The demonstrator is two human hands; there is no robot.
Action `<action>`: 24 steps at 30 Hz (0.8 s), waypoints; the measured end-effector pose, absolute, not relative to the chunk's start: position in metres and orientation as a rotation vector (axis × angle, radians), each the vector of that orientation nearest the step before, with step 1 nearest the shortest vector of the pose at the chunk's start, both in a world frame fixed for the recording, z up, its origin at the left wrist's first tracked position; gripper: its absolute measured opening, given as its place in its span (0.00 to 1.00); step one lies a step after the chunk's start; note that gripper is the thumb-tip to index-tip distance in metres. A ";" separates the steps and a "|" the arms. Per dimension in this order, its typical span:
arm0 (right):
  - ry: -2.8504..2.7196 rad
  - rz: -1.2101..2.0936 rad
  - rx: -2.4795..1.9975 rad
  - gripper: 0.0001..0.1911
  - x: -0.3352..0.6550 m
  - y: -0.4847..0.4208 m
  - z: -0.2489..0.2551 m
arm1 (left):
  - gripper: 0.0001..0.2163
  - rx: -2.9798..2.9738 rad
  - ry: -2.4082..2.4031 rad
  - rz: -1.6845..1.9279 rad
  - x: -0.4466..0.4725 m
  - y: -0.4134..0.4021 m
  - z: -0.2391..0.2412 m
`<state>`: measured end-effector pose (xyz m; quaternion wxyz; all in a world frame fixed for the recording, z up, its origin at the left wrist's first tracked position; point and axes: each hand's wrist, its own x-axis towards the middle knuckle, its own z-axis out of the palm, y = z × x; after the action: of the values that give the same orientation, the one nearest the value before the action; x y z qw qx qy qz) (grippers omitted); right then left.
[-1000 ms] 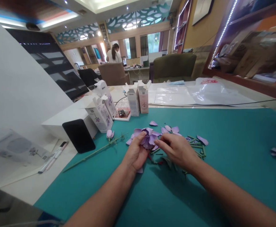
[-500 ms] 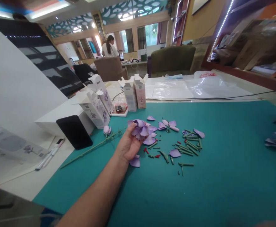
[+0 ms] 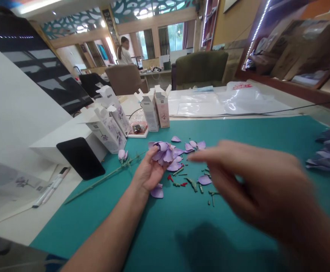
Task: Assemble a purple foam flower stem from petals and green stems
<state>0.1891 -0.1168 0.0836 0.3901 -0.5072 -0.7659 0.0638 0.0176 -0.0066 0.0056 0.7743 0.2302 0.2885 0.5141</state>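
My left hand (image 3: 149, 172) is closed on a purple toy flower (image 3: 164, 153), with the thumb pressed to its petals, above the green mat (image 3: 159, 234). My right hand (image 3: 255, 181), blurred by motion, hangs over the mat to the right. Its index finger stretches toward the flower and is apart from it; no held piece shows. Loose purple petals (image 3: 204, 180), a leaf piece (image 3: 192, 184) and small red pieces (image 3: 170, 178) lie around the hands. Green stem pieces (image 3: 215, 193) are partly hidden behind my right hand.
A long green stem with a bud (image 3: 122, 154) lies at left, near a black phone (image 3: 80, 158) and pens (image 3: 51, 187). Opened boxes (image 3: 150, 113) stand behind. Dark purple pieces (image 3: 327, 149) sit at the right edge. A person (image 3: 124, 53) is in the background.
My right hand has come into view from the lower right, now covering many of the stem pieces. My left hand still holds the flower. The whole view has shifted slightly.
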 end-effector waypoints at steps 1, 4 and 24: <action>-1.919 0.060 -1.317 0.17 0.194 -0.101 0.084 | 0.06 0.502 0.624 1.113 0.017 -0.006 0.006; -1.793 -0.041 -1.643 0.17 0.218 -0.055 0.062 | 0.06 0.522 0.632 1.116 0.016 -0.006 0.006; -1.624 0.316 -2.410 0.11 0.257 0.044 -0.016 | 0.05 0.466 0.586 1.107 0.013 -0.003 0.005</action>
<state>0.2573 0.0439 -0.0161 0.1087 -0.8196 -0.5522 0.1075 0.0127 -0.0028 0.0050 0.7850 0.2159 0.2716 0.5132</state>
